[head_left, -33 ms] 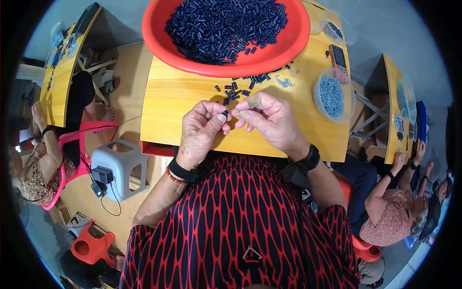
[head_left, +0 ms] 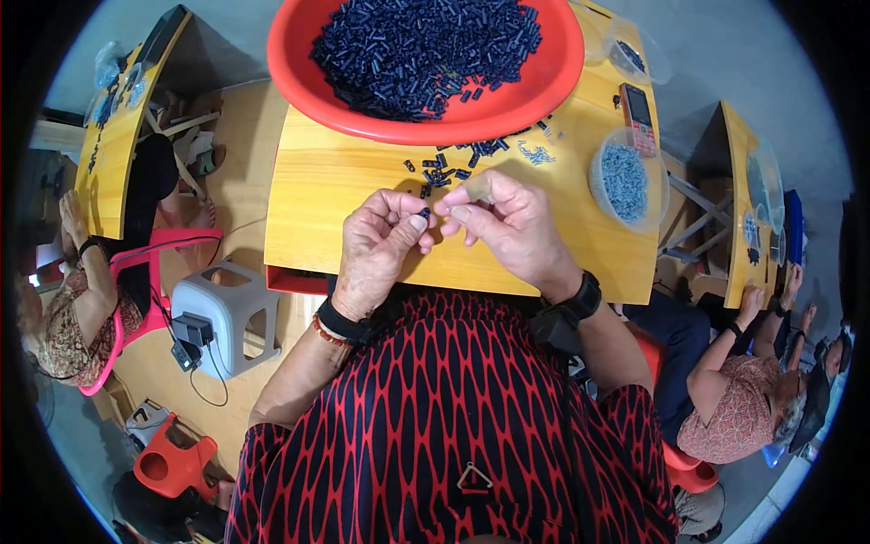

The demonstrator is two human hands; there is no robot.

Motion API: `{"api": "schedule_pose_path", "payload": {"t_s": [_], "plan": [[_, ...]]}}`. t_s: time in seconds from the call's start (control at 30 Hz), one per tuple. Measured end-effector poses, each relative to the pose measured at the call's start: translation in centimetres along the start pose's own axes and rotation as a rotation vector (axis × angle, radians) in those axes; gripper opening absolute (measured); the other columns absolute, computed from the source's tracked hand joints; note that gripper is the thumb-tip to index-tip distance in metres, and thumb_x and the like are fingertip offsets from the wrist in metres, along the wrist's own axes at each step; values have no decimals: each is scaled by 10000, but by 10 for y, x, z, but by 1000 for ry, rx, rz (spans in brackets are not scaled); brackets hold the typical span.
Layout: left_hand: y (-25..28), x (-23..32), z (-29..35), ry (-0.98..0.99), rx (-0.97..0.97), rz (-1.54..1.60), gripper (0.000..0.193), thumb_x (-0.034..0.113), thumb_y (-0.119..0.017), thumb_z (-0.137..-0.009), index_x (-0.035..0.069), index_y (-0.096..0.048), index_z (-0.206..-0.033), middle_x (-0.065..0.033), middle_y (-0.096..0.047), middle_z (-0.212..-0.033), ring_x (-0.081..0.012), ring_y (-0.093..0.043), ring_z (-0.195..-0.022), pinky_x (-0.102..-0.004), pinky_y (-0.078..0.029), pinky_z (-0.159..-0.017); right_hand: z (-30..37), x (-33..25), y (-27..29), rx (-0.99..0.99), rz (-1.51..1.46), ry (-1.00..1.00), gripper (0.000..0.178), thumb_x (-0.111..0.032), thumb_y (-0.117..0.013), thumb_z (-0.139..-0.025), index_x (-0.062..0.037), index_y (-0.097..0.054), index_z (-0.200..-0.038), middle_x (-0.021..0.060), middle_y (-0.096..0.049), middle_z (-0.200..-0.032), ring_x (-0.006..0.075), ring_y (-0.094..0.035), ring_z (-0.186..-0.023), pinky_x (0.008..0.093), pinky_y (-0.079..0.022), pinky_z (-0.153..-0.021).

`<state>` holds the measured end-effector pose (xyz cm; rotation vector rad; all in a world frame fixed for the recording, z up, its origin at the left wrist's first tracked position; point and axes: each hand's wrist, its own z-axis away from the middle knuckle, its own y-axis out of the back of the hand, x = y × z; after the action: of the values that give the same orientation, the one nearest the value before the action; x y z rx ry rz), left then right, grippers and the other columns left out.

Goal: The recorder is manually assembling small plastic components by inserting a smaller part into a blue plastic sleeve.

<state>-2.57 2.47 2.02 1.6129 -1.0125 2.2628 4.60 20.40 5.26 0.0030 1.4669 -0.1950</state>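
Between the thumb and forefinger of my left hand (head_left: 381,234) is a small black plastic tube piece (head_left: 424,213), one end showing. My right hand (head_left: 507,222) faces it, thumb and forefinger pinched together close to that piece; whatever sits in this pinch is too small to make out. A tan wrap (head_left: 478,188) covers part of my right forefinger. Just beyond my fingers, loose black tube pieces (head_left: 439,172) are scattered on the yellow table (head_left: 313,199). Some tiny pale parts (head_left: 536,154) lie to their right.
A large red basin (head_left: 353,122) heaped with black pieces stands at the table's far side. On the right are a clear tub of small blue-grey parts (head_left: 625,184) and a mobile phone (head_left: 640,118). A grey stool (head_left: 227,299) stands left. Other people sit at tables on both sides.
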Motion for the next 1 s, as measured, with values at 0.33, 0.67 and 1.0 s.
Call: {"api": "schedule_pose_path", "payload": {"t_s": [0.33,0.67,1.0], "plan": [[-9,2,1,-20,-54,56,123,48,-632,-927,-3,-565,-1017,-72,-653,-882,-104,-611,-687,-234,-529,-657,-7,8,-2,-17,-59,75,76,-11,-643,-903,21,-664,-968,48,-679,-898,91,-647,-789,232,-532,-709],[-13,6,3,-39,-25,-112,89,23,-620,-926,-17,-569,-987,-87,-655,-876,-112,-596,-679,-236,-517,-650,-6,1,6,-6,424,291,60,-11,-652,-889,15,-689,-929,36,-612,-864,98,-623,-736,236,-505,-658],[-10,2,1,1,16,3,50,-1,-591,-933,-27,-567,-968,-109,-665,-868,-123,-613,-662,-251,-534,-622,0,7,3,-17,-57,45,92,-1,-626,-912,35,-669,-985,59,-667,-918,86,-636,-765,232,-544,-702]]}}
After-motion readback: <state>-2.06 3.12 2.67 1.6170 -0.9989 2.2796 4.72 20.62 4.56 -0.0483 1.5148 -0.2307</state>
